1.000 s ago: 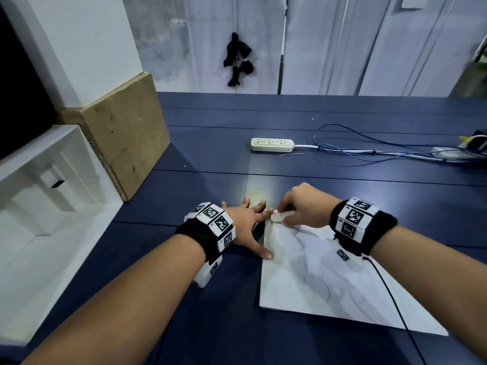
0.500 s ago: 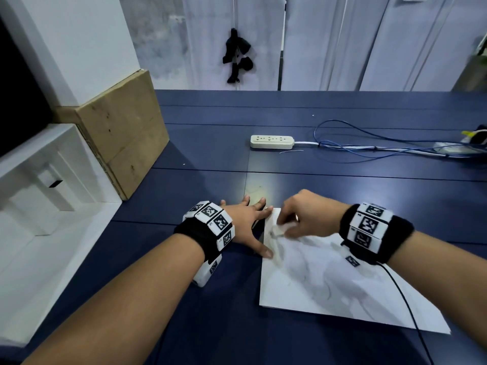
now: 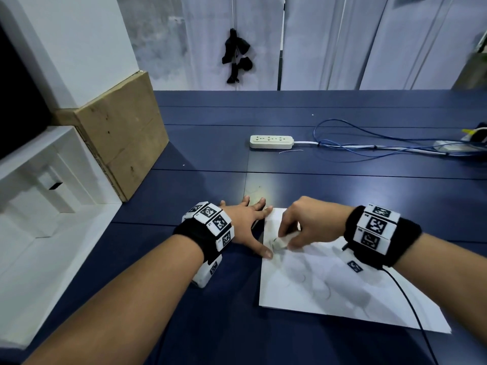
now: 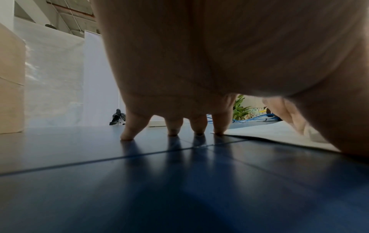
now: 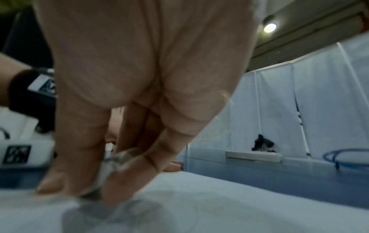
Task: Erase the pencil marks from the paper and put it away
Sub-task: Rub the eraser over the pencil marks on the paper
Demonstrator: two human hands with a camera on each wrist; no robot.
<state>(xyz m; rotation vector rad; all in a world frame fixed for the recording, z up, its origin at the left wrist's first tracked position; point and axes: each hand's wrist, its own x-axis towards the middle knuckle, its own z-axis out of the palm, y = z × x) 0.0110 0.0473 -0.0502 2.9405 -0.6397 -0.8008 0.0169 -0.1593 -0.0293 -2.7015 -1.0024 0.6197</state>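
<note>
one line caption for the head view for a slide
Right hand rubs an eraser across the paper while the left hand steadies its edge.

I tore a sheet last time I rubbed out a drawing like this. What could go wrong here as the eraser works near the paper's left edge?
The left hand pins the paper only at its left edge, so the free right side could slide or buckle. The right hand rubs the eraser close to that edge, where a hard stroke might crease or tear it. Faint grey marks remain further down and could smear.
</note>
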